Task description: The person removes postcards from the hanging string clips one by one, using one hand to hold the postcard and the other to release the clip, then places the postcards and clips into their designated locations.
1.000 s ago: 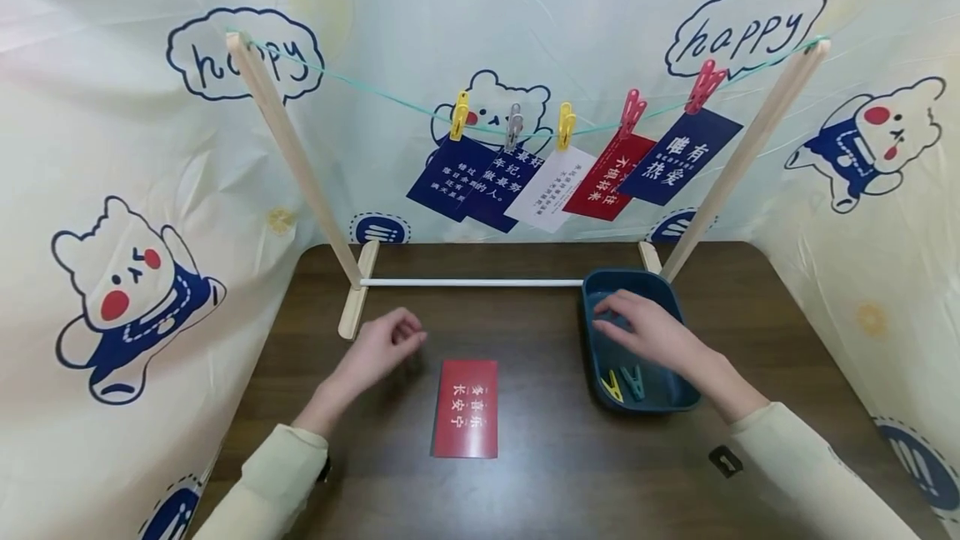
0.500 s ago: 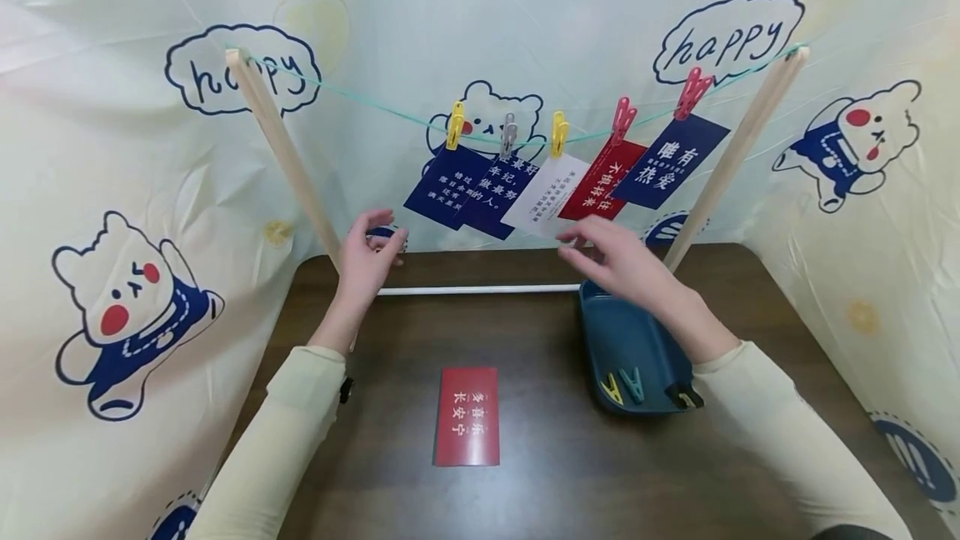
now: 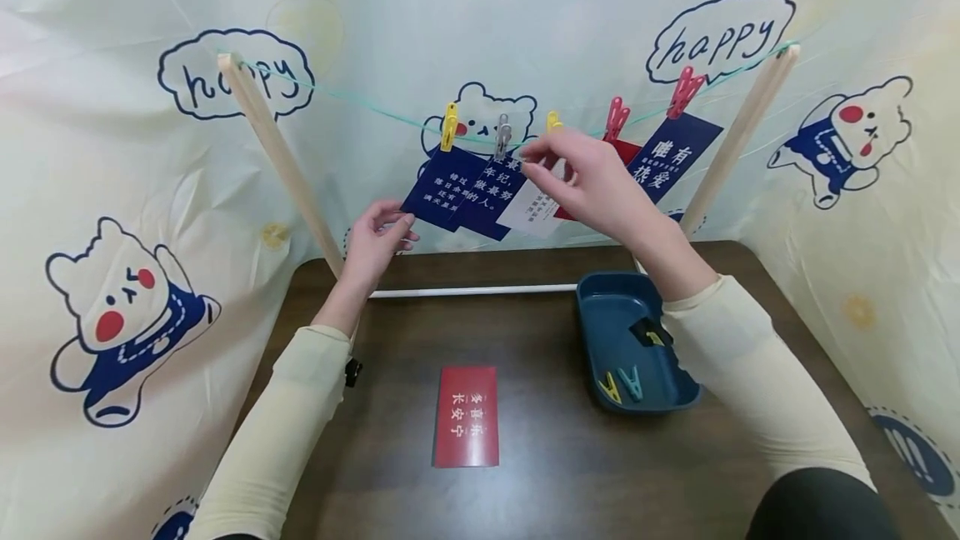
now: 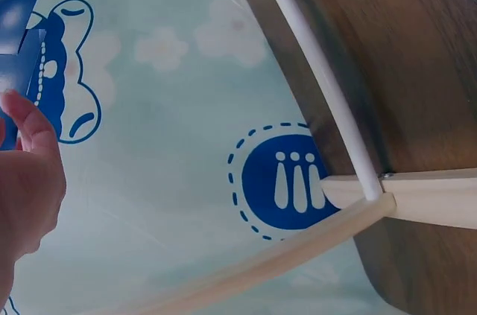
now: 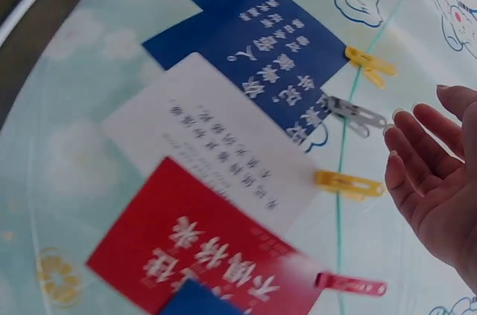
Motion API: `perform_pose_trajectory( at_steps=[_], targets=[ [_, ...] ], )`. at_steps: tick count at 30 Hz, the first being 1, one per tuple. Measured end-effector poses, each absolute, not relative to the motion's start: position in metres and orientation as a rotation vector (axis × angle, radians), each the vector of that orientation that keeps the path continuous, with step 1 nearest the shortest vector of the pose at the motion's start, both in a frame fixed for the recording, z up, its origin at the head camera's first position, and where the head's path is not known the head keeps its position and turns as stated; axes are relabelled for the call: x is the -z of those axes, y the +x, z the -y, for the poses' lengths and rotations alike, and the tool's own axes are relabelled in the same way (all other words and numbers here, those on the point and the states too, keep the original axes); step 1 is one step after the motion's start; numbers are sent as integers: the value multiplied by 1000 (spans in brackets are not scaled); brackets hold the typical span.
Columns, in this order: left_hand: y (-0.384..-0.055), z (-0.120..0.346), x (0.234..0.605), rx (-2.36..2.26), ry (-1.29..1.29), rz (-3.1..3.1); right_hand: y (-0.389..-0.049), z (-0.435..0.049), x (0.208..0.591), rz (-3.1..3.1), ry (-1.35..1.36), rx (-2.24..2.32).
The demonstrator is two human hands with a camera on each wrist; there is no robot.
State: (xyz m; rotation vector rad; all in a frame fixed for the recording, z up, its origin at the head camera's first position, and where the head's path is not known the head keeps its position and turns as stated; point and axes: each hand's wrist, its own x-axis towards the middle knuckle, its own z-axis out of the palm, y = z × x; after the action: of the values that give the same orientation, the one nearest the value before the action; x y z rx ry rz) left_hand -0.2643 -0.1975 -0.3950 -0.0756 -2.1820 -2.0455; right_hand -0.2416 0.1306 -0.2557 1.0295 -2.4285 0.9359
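Rack, wooden, is seen spanning 10 to 2 o'clock in the head view, with green line strung across. Left hand, at 9 o'clock, is set at the 8 o'clock corner of leftmost blue card; whether the corner is pinched cannot be told. Right hand, at 2 o'clock, is loosely curved, nothing held, tips just beside grey peg. Card, hung at 11 o'clock, is judged light, springy, easily creased; best taken by its free lower edge. Peg is judged stiff; best squeezed at its upper arms.
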Motion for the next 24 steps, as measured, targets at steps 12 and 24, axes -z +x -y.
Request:
perform_pose_trajectory(
  at_steps=[12, 24],
  targets=[
    [-258, 200, 391, 2128, -85, 2080, -266, -86, 208, 2467, 1126, -753],
    [-253, 207, 392, 2112, -111, 2045, -297, -58, 182, 2774, 1023, -589]
  ],
)
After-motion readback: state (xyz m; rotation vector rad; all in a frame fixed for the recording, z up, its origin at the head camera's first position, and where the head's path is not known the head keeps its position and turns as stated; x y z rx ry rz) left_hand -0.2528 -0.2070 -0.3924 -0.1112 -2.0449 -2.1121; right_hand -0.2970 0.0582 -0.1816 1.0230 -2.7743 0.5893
